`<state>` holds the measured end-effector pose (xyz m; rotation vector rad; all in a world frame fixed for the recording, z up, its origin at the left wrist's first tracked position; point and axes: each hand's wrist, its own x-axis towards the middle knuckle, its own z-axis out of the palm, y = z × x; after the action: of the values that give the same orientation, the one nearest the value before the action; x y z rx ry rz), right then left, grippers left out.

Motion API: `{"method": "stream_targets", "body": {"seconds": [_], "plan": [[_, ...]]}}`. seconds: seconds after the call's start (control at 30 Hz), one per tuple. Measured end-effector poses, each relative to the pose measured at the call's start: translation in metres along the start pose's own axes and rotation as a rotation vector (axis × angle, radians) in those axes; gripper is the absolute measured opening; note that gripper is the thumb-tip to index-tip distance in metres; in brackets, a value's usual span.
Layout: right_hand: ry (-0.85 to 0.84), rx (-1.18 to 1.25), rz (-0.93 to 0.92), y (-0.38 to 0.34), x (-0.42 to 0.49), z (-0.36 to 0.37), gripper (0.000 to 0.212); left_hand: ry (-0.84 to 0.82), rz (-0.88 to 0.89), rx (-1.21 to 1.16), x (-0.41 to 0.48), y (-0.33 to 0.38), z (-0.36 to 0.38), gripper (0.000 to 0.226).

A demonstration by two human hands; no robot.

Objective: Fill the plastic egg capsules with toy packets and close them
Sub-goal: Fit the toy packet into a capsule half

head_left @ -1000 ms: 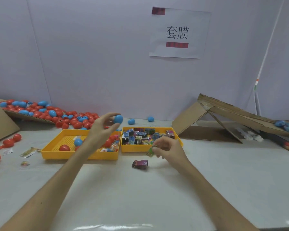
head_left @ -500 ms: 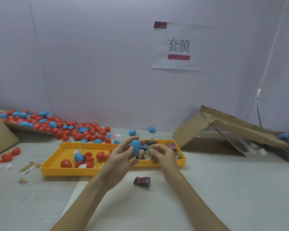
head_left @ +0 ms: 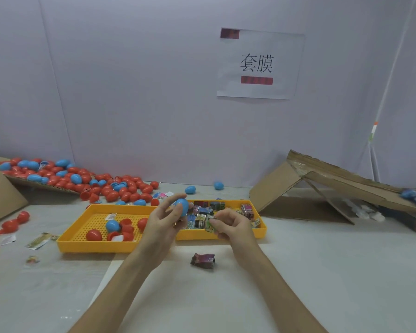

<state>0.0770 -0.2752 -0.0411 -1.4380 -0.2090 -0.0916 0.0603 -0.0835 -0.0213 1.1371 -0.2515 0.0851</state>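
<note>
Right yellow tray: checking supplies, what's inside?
Colourful toy packets. The left hand, holding a blue egg, and right hand, pinching a green packet, hide the tray's left part.

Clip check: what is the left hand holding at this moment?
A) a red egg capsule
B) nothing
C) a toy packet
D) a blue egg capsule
D: the left hand has its grip around a blue egg capsule, while the right hand pinches a green toy packet.
</note>
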Motion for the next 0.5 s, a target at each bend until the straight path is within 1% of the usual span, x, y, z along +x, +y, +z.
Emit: {"method": "stream_targets", "body": {"seconds": [0.1, 0.2, 0.33, 0.4, 0.5], "plan": [[0.013, 0.042, 0.026, -0.0016, -0.0007, 0.0006, 0.020, 0.010, -0.020, 0.009, 0.0005, -0.0009, -0.0048, 0.023], [0.020, 0.086, 0.030, -0.0032, -0.0030, 0.0017, 0.017, -0.029, -0.045, 0.041, -0.0008, -0.0018, -0.0042, 0.028], [-0.015, 0.124, -0.011, -0.0055, -0.0039, 0.0059, 0.029, -0.040, -0.021, 0.054, -0.0019, -0.0019, -0.0024, 0.028], [-0.038, 0.140, -0.032, -0.0079, -0.0048, 0.0078, 0.031, -0.025, -0.012, 0.059, -0.0024, -0.0008, -0.0019, 0.028], [-0.068, 0.121, -0.070, -0.0099, -0.0068, 0.0104, 0.033, -0.019, -0.035, 0.107, -0.0036, -0.0011, -0.0001, 0.022]]}}
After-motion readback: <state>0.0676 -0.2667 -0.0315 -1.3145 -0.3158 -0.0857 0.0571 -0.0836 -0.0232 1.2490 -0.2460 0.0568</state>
